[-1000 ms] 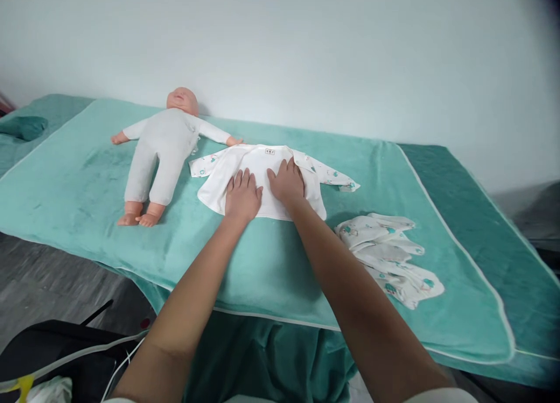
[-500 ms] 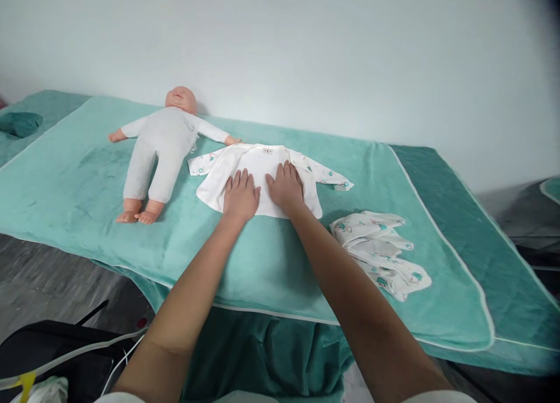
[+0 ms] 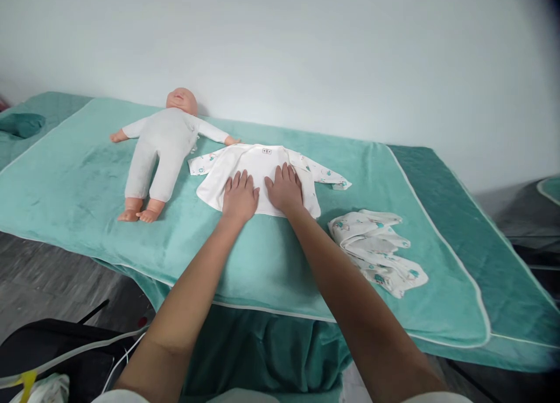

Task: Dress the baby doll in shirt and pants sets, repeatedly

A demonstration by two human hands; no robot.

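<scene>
A white baby shirt [image 3: 262, 172] with patterned sleeves lies spread open, its inside facing up and a small label at the neck. My left hand [image 3: 240, 196] rests flat on its lower left part, fingers stretched out. On the lower right part lies my right hand [image 3: 285, 188], also flat with fingers apart. To the left, a baby doll [image 3: 168, 135] in a white cloth body lies on its back, one hand touching the shirt's top left edge. Folded patterned baby clothing [image 3: 378, 245] sits to the right, near my right forearm.
A green cover [image 3: 79, 181] with white piping lies over the bed, which stands against a pale wall [image 3: 306, 59]. At lower left are a black chair [image 3: 52, 344] and a pale tube [image 3: 87, 347] with yellow tape.
Both hands stay flat on the shirt, almost unmoved. The view has shifted very slightly.
</scene>
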